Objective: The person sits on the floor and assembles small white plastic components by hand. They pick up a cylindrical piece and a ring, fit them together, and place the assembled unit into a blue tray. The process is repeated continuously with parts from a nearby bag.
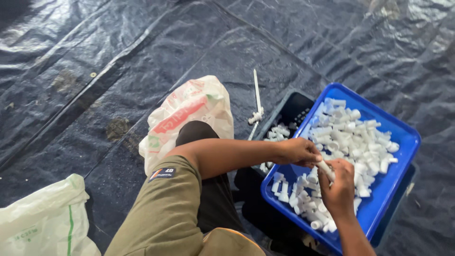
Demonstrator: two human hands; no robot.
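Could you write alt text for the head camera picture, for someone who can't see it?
Seen from above, a person's left hand and right hand together hold a small white plastic tube over a blue tray heaped with similar white pieces. The tray sits on a dark plastic sheet, with a black crate and printed white bags nearby.

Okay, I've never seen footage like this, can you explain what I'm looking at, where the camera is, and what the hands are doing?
There is no machine here. The single picture comes from a camera worn on a person's head, looking down at their own two bare hands. The person sits on a dark plastic tarp. Over a blue plastic tray full of small white plastic tube pieces, the left hand and right hand together hold one white tube piece. Beside the tray a dark bin holds a few more pieces. A white printed bag lies past the knee, another pale bag at the lower left, and a thin white stick on the tarp.
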